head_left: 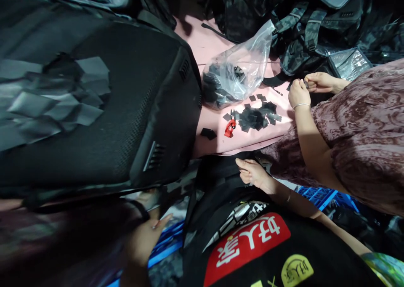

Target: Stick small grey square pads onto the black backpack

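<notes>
My right hand point(252, 173) is above the black apron point(217, 182) on my lap, near the pink table's front edge. Its fingers are curled together, and whatever they may pinch is too small to tell. At the lower left, my left hand point(145, 237) is blurred beside a blue crate point(168, 240), a finger stretched out and nothing visible in it. Ahead on the pink table point(240, 142) lie a pile of small black squares point(255, 118) and a red-handled tool point(230, 128). Behind them sits a clear plastic bag point(243, 74) with dark pieces inside.
A large black backpack point(126, 89) fills the left, with loose dark squares point(59, 99) on top. On the right, a person in a patterned garment point(369, 139) holds both hands point(299, 93) together over dark fabric. Camouflage bags point(296, 55) stand at the back.
</notes>
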`<state>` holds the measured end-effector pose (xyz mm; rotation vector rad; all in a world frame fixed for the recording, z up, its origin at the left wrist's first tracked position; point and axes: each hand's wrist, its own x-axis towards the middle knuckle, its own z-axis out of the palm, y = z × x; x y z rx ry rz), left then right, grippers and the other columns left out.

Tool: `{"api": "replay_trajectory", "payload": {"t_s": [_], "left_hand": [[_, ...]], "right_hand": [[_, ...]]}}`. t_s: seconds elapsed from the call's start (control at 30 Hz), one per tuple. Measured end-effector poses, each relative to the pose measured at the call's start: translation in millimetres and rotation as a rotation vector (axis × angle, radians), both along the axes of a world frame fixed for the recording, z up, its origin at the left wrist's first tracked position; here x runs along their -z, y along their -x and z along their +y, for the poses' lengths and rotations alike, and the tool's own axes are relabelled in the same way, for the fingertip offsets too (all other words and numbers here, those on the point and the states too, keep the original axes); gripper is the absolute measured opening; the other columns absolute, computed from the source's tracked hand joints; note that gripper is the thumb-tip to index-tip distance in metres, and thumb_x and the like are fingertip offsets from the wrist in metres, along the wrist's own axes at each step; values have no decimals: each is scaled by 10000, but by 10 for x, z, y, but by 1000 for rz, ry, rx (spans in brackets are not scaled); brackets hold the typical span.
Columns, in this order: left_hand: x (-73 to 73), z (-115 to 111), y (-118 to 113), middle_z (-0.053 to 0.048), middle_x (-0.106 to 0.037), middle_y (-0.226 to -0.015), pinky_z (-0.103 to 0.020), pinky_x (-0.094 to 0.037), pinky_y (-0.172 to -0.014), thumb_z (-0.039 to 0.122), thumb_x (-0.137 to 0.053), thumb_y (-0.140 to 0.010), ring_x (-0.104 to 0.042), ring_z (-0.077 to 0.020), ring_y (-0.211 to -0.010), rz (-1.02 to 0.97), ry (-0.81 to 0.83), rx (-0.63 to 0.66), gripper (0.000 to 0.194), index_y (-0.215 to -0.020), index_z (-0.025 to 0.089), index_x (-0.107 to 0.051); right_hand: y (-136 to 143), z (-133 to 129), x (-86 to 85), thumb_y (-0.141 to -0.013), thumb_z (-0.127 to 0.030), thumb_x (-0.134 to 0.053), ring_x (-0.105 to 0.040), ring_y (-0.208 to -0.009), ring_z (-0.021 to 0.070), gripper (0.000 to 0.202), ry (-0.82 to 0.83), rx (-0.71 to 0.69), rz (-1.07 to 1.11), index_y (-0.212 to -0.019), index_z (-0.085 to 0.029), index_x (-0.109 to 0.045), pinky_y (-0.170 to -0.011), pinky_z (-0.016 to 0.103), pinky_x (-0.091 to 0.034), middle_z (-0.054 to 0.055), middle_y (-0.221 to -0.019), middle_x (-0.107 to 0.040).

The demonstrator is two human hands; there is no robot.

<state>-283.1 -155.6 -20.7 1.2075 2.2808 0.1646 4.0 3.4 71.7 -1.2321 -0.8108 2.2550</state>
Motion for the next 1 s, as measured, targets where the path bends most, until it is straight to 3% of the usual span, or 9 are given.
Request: {"api": "replay_trajectory", "payload": {"t_s": [0.07,0.13,0.2,0.33,0.43,0.63,0.83,0.9,1.0], "left_hand": [[-132,97,-119,-4,-651,-533,-277,-439,-429,456,-578,-724,-614,-216,-474,-19,-6,24,261,-605,227,-618],[-350,258,-360,-67,-722,-868,-293,-513,-596,399,-566,-758,-681,-222,-720,-82,-291,59,251,-899,215,-663],[-601,453,-687,-59,-722,-917,-304,-527,-720,397,-513,-819,-685,-198,-771,-218,-523,125,300,-1010,213,-654],[-931,776,-1277,-39,-732,-886,-290,-545,-737,402,-559,-815,-687,-184,-758,-374,-723,276,267,-948,214,-694],[-940,875,-1456,-45,-734,-869,-284,-551,-733,357,-549,-834,-687,-179,-757,-370,-804,308,228,-882,203,-709],[-870,865,-1425,-28,-734,-797,-260,-561,-640,343,-560,-832,-683,-164,-663,-413,-740,353,202,-850,200,-701],[-851,828,-1525,-95,-719,-820,-244,-538,-694,129,-530,-831,-680,-166,-721,-31,-1037,492,132,-891,120,-647],[-842,832,-1571,-74,-710,-753,-228,-528,-668,100,-547,-803,-669,-151,-662,47,-1080,480,96,-840,125,-632],[-860,837,-1628,-19,-685,-661,-200,-507,-611,138,-550,-798,-637,-118,-571,0,-1035,357,80,-754,160,-612]], "right_hand": [[26,-22,17,-618,-594,-686,-188,-312,8,577,-39,-16,-53,-542,-197,-274,-344,177,-86,-129,-399,-216],[58,-43,21,-619,-593,-683,-191,-325,6,571,-95,-50,-103,-554,-198,-277,-346,176,-93,-125,-426,-218],[85,-58,6,-618,-598,-677,-188,-335,4,576,-145,-69,-155,-554,-200,-266,-349,178,-93,-122,-445,-205],[96,-65,-55,-598,-629,-660,-190,-337,7,566,-156,-100,-275,-551,-200,-293,-350,183,-95,-121,-431,-221],[67,-61,-86,-617,-634,-634,-214,-343,15,530,-151,-123,-323,-563,-192,-346,-358,185,-118,-117,-423,-244],[1,-36,-92,-652,-585,-632,-280,-388,33,489,-241,-229,-470,-549,-177,-382,-390,195,-160,-94,-438,-291],[4,-8,-109,-673,-580,-616,-301,-429,37,479,-247,-278,-435,-567,-165,-402,-413,183,-197,-84,-475,-319],[10,-11,-103,-668,-569,-628,-310,-440,35,467,-217,-282,-369,-589,-162,-414,-423,172,-221,-85,-494,-336],[11,-26,-81,-671,-542,-641,-319,-446,29,448,-194,-252,-244,-606,-157,-423,-432,159,-250,-82,-517,-360]]}}
